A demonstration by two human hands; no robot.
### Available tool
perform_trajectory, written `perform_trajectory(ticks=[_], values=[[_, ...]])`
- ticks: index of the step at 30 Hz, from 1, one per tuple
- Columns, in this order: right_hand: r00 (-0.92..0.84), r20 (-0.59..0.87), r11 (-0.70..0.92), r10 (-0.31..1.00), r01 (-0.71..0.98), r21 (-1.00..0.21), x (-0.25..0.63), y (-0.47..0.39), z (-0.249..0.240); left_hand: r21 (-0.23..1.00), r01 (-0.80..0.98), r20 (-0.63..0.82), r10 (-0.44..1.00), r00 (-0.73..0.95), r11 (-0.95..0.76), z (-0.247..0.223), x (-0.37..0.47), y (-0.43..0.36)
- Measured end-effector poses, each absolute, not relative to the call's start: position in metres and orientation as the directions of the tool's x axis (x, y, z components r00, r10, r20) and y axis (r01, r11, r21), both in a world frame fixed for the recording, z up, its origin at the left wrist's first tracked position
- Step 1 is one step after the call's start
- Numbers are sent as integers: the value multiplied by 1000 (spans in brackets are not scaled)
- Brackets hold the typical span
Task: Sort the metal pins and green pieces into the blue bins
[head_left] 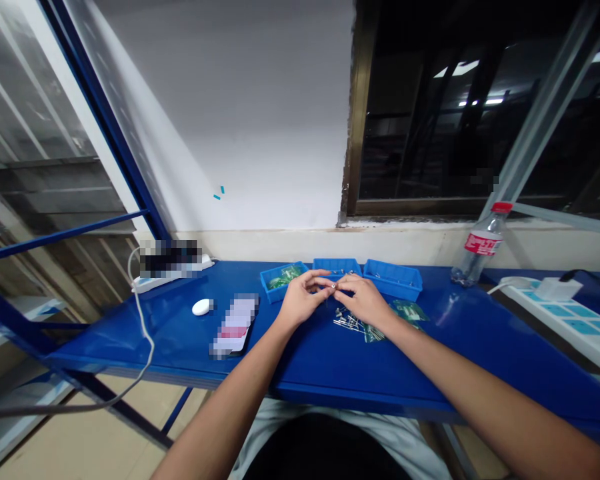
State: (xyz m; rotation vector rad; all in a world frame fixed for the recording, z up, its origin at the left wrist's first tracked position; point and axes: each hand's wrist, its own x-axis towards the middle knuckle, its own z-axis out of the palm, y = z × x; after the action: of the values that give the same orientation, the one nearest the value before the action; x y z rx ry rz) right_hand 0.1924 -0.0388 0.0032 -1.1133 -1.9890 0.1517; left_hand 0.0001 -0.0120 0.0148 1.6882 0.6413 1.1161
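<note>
Over the blue table, my left hand and my right hand meet at the fingertips. Between them is a small shiny metal part, pinched by both hands; its exact shape is too small to tell. Beneath my right hand lie several thin metal pieces in a loose pile, beside a green and clear bag. A second green bag lies right of my right wrist. Behind my hands stand a left blue bin holding green bags, a middle blue bin and a right blue bin.
A phone and a white oval object lie at the left, near a power strip and its cable. At the right stand a red-capped bottle and another power strip. A wall and window are behind.
</note>
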Motion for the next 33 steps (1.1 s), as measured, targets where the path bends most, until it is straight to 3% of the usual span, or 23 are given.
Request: perform_trajectory(ticks=[4, 8, 15, 21, 24, 26, 29, 33], values=[[-256, 611, 597, 749, 661, -455, 190, -41, 4, 901, -72, 419, 814, 403, -428, 11, -1, -8], [-132, 591, 525, 796, 637, -564, 193, -39, 6, 881, 3, 446, 831, 331, -474, 6, -4, -2], [124, 345, 316, 931, 203, -927, 208, -22, 0, 823, 194, 487, 839, 243, -534, 6, -6, -2], [295, 115, 138, 949, -58, -989, 222, -16, -2, 722, 323, 548, 791, 274, -612, 11, -6, -8], [347, 92, 82, 933, 43, -996, 230, -17, -1, 709, 342, 550, 788, 278, -616, 12, -6, -9], [290, 244, 153, 925, 303, -940, 233, -20, 0, 705, 348, 553, 786, 277, -618, 13, -6, -10], [45, 496, 350, 867, 653, -672, 231, -25, 1, 697, 355, 556, 783, 280, -623, 14, -6, -10], [-257, 543, 488, 800, 804, -339, 220, -26, -2, 693, 347, 559, 775, 295, -632, 14, -6, -11]])
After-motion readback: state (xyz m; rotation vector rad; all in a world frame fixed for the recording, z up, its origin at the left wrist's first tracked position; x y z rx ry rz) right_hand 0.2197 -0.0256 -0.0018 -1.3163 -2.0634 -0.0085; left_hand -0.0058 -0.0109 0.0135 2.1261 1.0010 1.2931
